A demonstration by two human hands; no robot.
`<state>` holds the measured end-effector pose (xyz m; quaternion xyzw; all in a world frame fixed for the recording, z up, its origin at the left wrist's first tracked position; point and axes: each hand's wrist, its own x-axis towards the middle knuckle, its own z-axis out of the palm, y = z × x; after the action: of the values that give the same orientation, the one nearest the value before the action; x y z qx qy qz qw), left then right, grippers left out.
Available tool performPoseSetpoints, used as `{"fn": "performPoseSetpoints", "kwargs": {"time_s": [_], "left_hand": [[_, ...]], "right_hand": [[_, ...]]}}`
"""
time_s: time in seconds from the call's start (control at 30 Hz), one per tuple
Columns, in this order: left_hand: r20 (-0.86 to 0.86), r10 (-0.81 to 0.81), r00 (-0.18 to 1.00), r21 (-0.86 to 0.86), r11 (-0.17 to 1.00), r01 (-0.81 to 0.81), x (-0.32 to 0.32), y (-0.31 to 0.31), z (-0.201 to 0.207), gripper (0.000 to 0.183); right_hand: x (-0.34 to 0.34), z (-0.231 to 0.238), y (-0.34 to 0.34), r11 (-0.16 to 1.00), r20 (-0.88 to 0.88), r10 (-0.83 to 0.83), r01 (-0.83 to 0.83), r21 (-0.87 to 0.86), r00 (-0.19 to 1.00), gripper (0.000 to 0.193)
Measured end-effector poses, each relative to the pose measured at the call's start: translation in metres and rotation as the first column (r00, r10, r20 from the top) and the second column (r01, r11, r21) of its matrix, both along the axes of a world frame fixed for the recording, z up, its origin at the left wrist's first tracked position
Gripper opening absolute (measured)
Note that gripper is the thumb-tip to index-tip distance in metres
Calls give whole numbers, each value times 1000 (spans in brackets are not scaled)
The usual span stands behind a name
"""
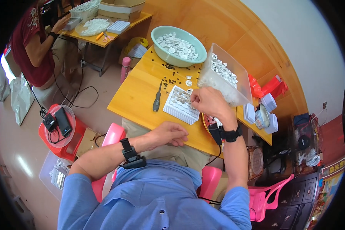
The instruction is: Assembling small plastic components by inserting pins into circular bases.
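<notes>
A white tray (182, 104) with rows of small round pockets lies on the yellow table, its far part filled with small brownish pieces. Over its right edge my right hand (209, 100) is closed, fingertips pressed together; what they hold, if anything, is hidden. My left hand (169, 134) hovers at the table's near edge, fingers loosely stretched and holding nothing. A black-handled screwdriver (156, 99) lies left of the tray. Small black parts (171, 81) are scattered beyond it, near a white round part (188, 81). Partly under my right wrist sits a container of red and white pieces (208, 120).
A green basin (197, 57) of white parts and a clear bin (239, 92) of white parts stand at the back. White boxes (269, 101) are at the right. A co-worker (38, 53) sits at another table (143, 16). A red stool (74, 138) with cables stands left.
</notes>
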<state>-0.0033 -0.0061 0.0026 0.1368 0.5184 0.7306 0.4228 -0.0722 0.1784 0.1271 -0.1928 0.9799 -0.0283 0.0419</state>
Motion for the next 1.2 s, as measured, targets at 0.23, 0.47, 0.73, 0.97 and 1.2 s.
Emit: {"fn": "performPoseSetpoints", "kwargs": {"time_s": [0.23, 0.47, 0.73, 0.97, 1.2], "left_hand": [[15, 19, 1000, -16, 1000, -19, -1, 0, 1, 24], [6, -7, 1000, -4, 1000, 7, -1, -1, 2, 25], [1, -14, 1000, -25, 1000, 14, -2, -1, -1, 24], [16, -9, 1000, -1, 1000, 9, -3, 0, -4, 24], [-4, 23, 1000, 22, 999, -23, -1, -3, -3, 25]], "right_hand": [[16, -28, 0, 996, -100, 22, -31, -87, 995, 18], [4, -8, 38, 944, -188, -189, 125, -306, 964, 16], [-61, -41, 59, 923, -19, -243, 225, -313, 970, 18], [-92, -74, 42, 910, 7, -396, 394, -127, 918, 21], [-57, -41, 56, 790, 35, -373, 337, -512, 927, 25]]}}
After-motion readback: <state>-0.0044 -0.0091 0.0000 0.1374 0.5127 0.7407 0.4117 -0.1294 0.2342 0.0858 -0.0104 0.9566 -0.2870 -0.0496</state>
